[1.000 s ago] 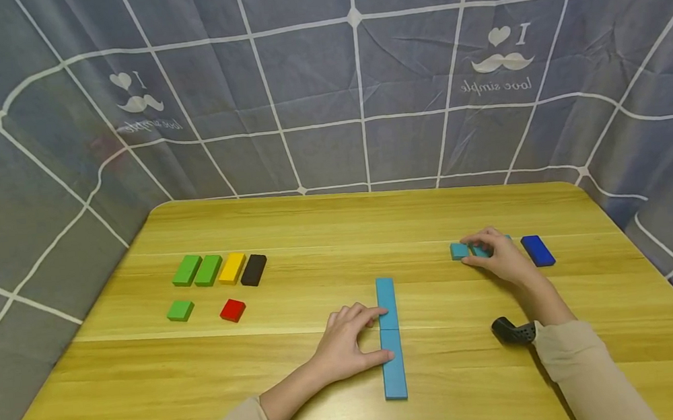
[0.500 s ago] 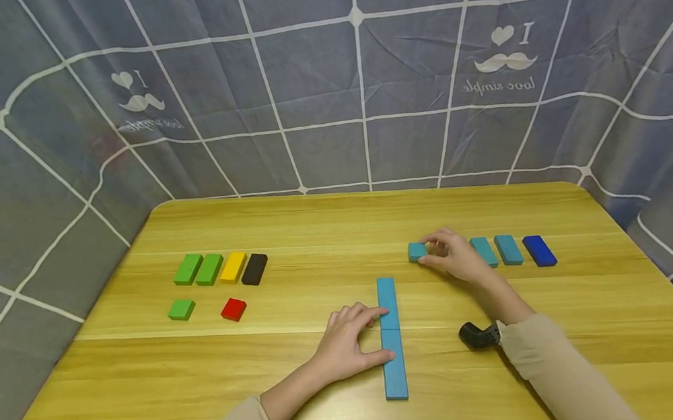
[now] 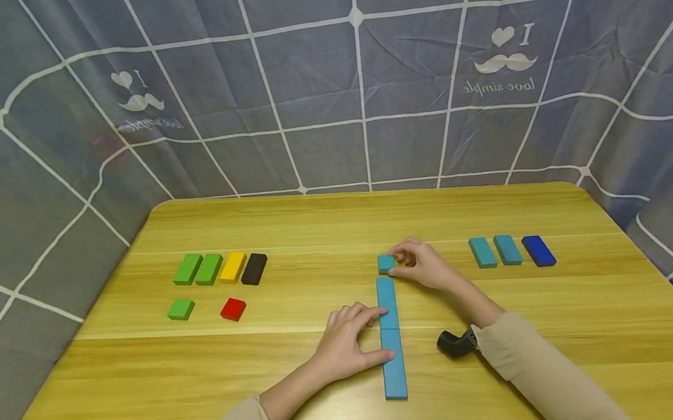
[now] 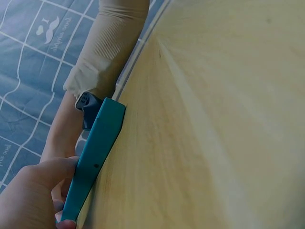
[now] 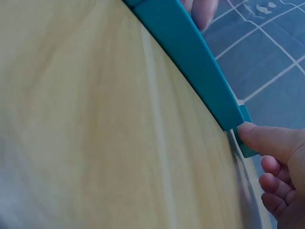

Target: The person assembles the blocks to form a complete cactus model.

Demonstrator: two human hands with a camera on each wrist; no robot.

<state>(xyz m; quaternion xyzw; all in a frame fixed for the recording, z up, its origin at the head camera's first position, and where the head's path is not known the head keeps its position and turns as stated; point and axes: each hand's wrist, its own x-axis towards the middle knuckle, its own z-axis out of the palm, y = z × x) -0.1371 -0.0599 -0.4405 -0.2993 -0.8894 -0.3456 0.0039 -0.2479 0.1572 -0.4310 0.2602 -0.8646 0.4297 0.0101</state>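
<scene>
In the head view two long light-blue blocks lie end to end as one strip: the nearer block (image 3: 393, 365) and the farther block (image 3: 387, 302). My left hand (image 3: 345, 346) rests at their left side, its index finger on the farther block and its thumb on the nearer one, the two digits spread apart. At the far end of the strip my right hand (image 3: 425, 263) pinches a small light-blue square block (image 3: 386, 263) between thumb and fingers. The right wrist view has this small block (image 5: 247, 144) right at the strip's end, with the thumb (image 5: 267, 140) against it.
On the right lie two light-blue blocks (image 3: 495, 251) and a dark blue block (image 3: 538, 251). Far left are green blocks (image 3: 187, 270), a yellow block (image 3: 232, 268), a black block (image 3: 254, 270), a small green block (image 3: 181, 310) and a red block (image 3: 233, 309). A grey curtain (image 3: 313, 90) hangs behind the wooden table.
My right hand has carried the small light-blue block leftward from the right-hand row to the strip's far end. The left hand and the strip have stayed in place.
</scene>
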